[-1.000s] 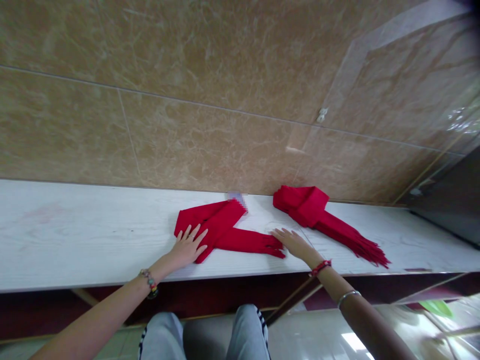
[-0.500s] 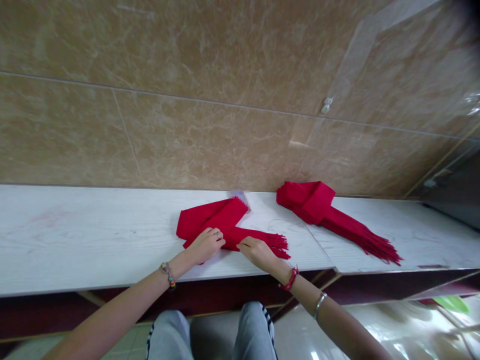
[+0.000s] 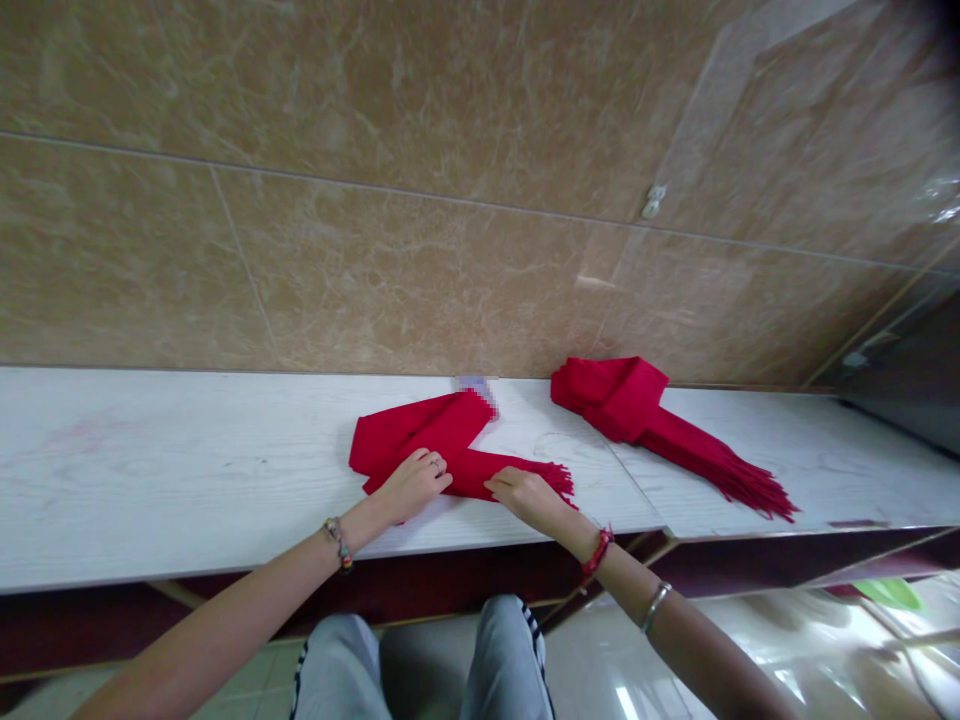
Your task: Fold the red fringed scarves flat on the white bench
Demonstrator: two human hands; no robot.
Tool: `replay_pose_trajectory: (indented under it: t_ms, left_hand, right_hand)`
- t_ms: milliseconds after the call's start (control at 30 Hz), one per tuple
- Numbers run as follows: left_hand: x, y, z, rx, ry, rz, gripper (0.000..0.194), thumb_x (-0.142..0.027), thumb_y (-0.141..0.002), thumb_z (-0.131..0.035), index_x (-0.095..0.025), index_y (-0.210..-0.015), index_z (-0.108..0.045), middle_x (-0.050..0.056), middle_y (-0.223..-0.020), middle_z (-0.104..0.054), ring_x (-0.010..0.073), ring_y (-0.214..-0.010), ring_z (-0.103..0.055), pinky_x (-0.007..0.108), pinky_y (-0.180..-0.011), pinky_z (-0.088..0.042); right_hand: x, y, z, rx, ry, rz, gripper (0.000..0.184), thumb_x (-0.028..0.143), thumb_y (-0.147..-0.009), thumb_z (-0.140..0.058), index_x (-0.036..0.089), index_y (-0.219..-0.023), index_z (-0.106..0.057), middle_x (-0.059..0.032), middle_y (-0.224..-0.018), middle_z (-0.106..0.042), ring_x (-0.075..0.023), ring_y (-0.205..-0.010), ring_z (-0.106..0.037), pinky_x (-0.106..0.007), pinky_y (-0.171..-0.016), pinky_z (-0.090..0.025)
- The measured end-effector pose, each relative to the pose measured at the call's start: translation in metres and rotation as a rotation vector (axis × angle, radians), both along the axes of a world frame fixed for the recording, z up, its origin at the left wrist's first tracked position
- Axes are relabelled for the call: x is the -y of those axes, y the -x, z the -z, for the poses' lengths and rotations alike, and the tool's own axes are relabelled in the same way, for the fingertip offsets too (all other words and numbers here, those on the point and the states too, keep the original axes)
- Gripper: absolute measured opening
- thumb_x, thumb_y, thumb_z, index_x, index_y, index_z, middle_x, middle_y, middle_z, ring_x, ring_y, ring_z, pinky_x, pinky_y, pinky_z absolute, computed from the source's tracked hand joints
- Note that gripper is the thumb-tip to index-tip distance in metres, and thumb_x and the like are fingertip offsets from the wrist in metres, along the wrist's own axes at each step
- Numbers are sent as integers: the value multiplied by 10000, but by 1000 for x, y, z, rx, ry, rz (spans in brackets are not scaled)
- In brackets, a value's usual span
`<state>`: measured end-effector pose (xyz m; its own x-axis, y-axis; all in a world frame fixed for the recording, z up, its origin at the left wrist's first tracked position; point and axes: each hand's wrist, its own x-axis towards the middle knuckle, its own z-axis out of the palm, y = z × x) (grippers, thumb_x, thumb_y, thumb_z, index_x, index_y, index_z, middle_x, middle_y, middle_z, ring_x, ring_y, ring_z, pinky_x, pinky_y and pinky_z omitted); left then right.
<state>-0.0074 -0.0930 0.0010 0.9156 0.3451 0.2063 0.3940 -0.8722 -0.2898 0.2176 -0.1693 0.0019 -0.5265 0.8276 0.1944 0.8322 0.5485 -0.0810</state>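
Note:
A red fringed scarf lies folded across itself on the white counter in front of me. My left hand has its fingers closed on the scarf near the fold, by the front side. Farther right, my right hand pinches the scarf's front edge, close to its fringed end. The fringe points right and shows partly behind the right hand. A second red scarf, knotted or folded over, rests to the right near the wall, its fringe towards the front right.
The white wood-look counter runs along a tan marbled wall. A small blurred item sits at the wall behind the near scarf. Dark red shelving is below the counter edge. A green basin is at lower right.
My right hand has slid a little to the right along the scarf, towards the fringe. The left hand stays on the fold. The whole view has shifted slightly.

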Motion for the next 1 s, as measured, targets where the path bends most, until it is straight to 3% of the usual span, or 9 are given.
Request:
replay_pose_trajectory:
  t_ms: [367,500,633,833,1000]
  left_hand:
    - [-6,-5,7,66,-27,49,82,-209,-852,-516,-180,-840,-592,22,-844,-601,175,-846,-489,320,-759,-296]
    - [-4,-5,2,38,-35,60,54,-145,-827,-536,-165,-838,-585,25,-813,-594,176,-847,-488,321,-764,-299]
    - [0,-4,-1,42,-61,74,44,-149,-825,-536,-161,-804,-573,24,-791,-583,181,-815,-491,325,-768,-311]
    - [0,-3,1,30,-80,103,44,-135,-823,-532,-155,-794,-559,27,-789,-571,180,-799,-494,318,-773,-323]
    - [-4,0,3,6,-47,168,70,-117,-836,-504,-164,-833,-556,22,-811,-566,156,-776,-493,301,-776,-328]
  right_hand:
    - [-6,-15,12,64,-114,-18,263,79,-858,-413,131,-1002,-626,-84,-934,-657,-185,-854,-583,-267,-735,-478]
    - [-2,-13,12,62,-254,0,226,83,-856,-413,136,-880,-632,-62,-786,-630,-177,-741,-559,-280,-668,-466]
    - [4,-13,20,5,-392,-37,201,96,-861,-419,139,-857,-616,-63,-788,-601,-172,-747,-528,-302,-689,-450]
    - [11,-15,25,41,-380,-84,174,122,-869,-439,142,-869,-612,-54,-761,-579,-163,-700,-505,-287,-634,-441]
    - [13,-18,21,29,-335,-146,172,181,-876,-450,151,-933,-609,-65,-876,-607,-175,-803,-536,-306,-724,-458]
